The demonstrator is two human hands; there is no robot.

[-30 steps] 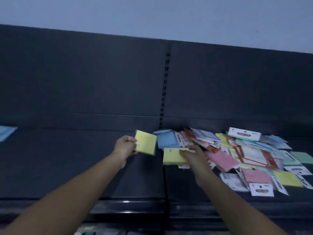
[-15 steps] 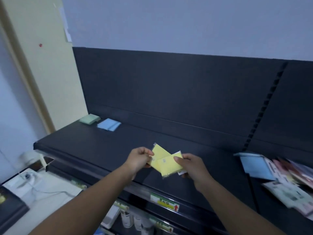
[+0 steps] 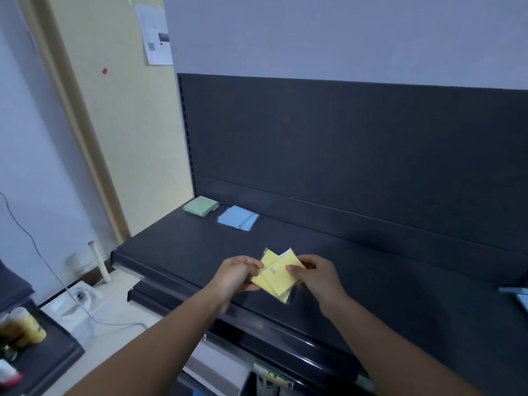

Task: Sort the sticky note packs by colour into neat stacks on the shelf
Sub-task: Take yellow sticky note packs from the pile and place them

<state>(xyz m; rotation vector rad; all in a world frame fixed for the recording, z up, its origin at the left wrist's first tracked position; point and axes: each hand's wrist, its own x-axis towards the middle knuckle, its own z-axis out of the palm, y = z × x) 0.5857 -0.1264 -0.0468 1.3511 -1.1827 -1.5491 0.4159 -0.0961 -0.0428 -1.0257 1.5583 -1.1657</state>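
Two yellow sticky note packs [image 3: 276, 275] overlap between my hands, held just above the dark shelf [image 3: 371, 281]. My left hand [image 3: 237, 274] grips their left edge. My right hand [image 3: 313, 274] pinches the right side, thumb on top. At the shelf's far left corner lies a green pack [image 3: 200, 205], and a small stack of blue packs [image 3: 238, 218] lies just right of it. The mixed pile is out of view except a blue corner [image 3: 518, 295] at the right edge.
The dark back panel [image 3: 343, 138] rises behind the shelf. Left of the shelf are a cream wall with a pinned paper [image 3: 155, 35], a cable and a wall socket [image 3: 81, 295]. Lower shelves with price labels [image 3: 271, 372] sit below the front edge.
The view swung left from the mixed pile towards the shelf's left end. My hands came together, and the two yellow packs they each held now overlap.
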